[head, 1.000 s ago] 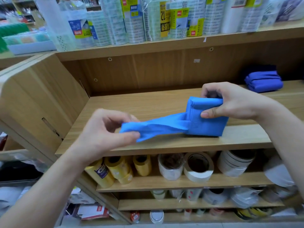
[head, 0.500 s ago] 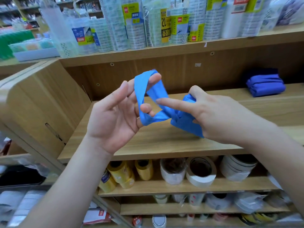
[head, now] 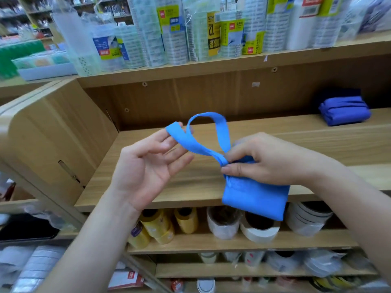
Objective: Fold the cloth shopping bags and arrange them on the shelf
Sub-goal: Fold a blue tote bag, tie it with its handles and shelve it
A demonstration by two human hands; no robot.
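Observation:
A light blue cloth bag [head: 254, 199], folded into a small packet, hangs in the air in front of the wooden shelf board [head: 296, 132]. My right hand [head: 270, 159] grips the packet's top, where its long strap [head: 220, 127] comes out. The strap arcs up in a loop and its end lies across the straight fingertips of my left hand [head: 148, 166], which is palm-up to the left. A folded dark blue bag [head: 344, 111] lies at the shelf's back right.
The shelf's wooden side panel [head: 59, 140] stands at the left. Packs of clear tape [head: 173, 34] line the shelf above. Rolls of yellow and white tape [head: 224, 225] fill the shelf below, just under the hanging packet.
The strap went from stretched out flat to a raised loop. My right hand turned over and now holds the packet hanging down. My left hand's fingers have straightened under the strap end.

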